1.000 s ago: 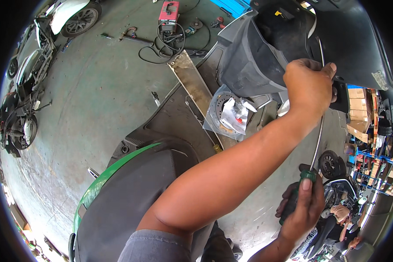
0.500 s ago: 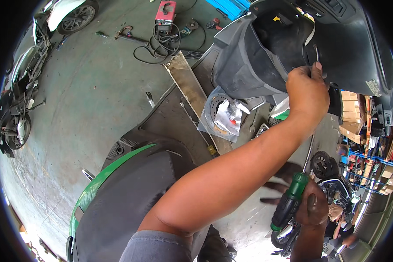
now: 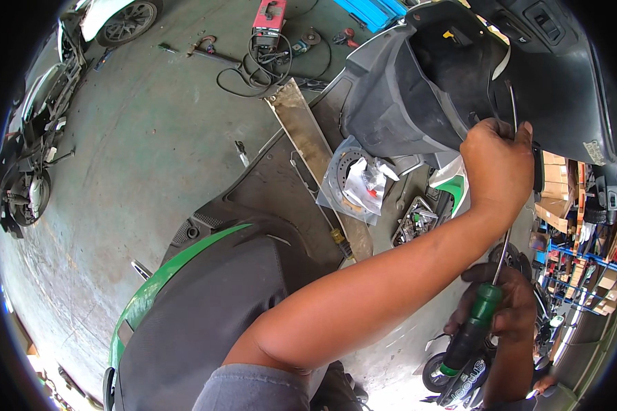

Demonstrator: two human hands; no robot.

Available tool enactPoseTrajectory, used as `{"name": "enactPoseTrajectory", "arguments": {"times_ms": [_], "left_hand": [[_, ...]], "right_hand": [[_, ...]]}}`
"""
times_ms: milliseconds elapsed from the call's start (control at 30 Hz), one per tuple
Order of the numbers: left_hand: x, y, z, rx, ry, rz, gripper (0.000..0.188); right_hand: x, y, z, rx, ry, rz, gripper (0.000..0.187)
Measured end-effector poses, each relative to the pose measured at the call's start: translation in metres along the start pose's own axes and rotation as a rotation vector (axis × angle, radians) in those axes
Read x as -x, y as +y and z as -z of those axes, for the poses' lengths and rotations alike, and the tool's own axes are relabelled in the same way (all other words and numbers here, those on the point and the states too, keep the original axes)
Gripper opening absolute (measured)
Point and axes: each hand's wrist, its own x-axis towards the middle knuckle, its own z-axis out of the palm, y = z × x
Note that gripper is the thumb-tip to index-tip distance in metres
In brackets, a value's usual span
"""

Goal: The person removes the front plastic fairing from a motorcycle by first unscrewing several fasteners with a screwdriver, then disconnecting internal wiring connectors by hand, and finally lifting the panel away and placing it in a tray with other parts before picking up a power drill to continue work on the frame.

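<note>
A long screwdriver (image 3: 485,301) with a green and black handle slants up from the lower right. My left hand (image 3: 497,161) is closed around its shaft near the tip, and the bare tip pokes out above the fingers. The tip points at the dark grey scooter front panel (image 3: 548,89); I cannot tell whether they touch. Below, my right hand (image 3: 516,301) curls its fingers around the handle, slightly blurred. My left forearm crosses over the black scooter seat (image 3: 212,315), which has a green side panel (image 3: 168,274).
A bagged brake disc (image 3: 339,178) lies by a metal strip (image 3: 305,127) on the scooter's footboard. Beyond it stand a tray of small parts (image 3: 416,220), a red machine with cables (image 3: 269,20) and a blue case (image 3: 373,14). Motorcycles (image 3: 31,164) line the left; shelves (image 3: 589,253) stand right.
The right hand's fingers, spread before, now curl around the screwdriver handle. More of the shaft shows above my left hand. The view has shifted slightly, and the parts tray is more visible.
</note>
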Motion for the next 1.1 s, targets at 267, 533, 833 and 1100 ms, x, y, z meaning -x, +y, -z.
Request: {"name": "enactPoseTrajectory", "arguments": {"times_ms": [267,533,833,1100], "left_hand": [[-0.004,-0.005,-0.005,0.05,-0.014,-0.015,0.035],[-0.007,-0.003,0.0,-0.059,-0.049,-0.092,0.033],[-0.012,0.008,0.006,0.259,-0.267,0.215,0.028],[-0.02,0.004,0.01,-0.068,-0.22,-0.017,0.022]], "right_hand": [[-0.007,-0.009,-0.007,-0.162,-0.049,0.063,0.071],[0.0,-0.011,0.03,0.633,0.09,0.245,0.064],[-0.014,-0.042,0.039,0.376,0.124,0.352,0.05],[-0.011,-0.047,0.049,0.493,0.234,0.343,0.039]]}}
